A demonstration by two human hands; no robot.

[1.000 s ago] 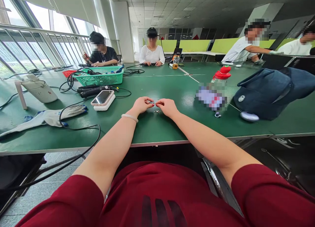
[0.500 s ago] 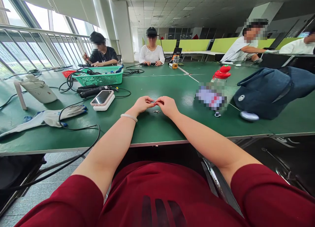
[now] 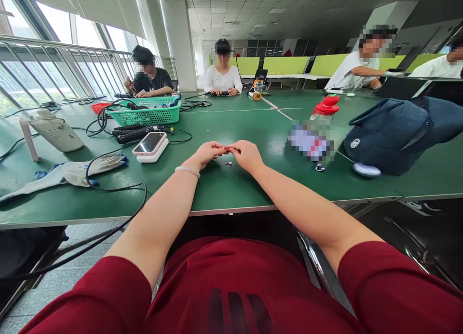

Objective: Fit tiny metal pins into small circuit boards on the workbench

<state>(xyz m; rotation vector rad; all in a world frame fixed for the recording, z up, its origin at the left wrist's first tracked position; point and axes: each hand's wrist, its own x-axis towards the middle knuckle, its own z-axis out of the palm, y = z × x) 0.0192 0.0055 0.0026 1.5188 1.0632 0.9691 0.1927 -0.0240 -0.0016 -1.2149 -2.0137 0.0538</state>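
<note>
My left hand (image 3: 209,153) and my right hand (image 3: 247,154) meet at the fingertips above the green table (image 3: 231,189). Thumbs and forefingers of both are pinched together, closed around something too small and too covered to name. Just below the fingertips a few small shiny metal pieces (image 3: 229,163) lie on the tabletop, apart from both hands. They look like little screws, but their kind is not clear. A pale band circles my left wrist.
On the left lie a white glove (image 3: 81,172), a phone (image 3: 151,144) on a white case, black cables and a green basket (image 3: 148,113). On the right are a red-lidded jar (image 3: 327,106) and a blue bag (image 3: 398,136). Several people sit around the table.
Both hands stay pinched together in nearly the same spot. My left wrist has shifted slightly left, and the fingertips have moved a little against each other.
</note>
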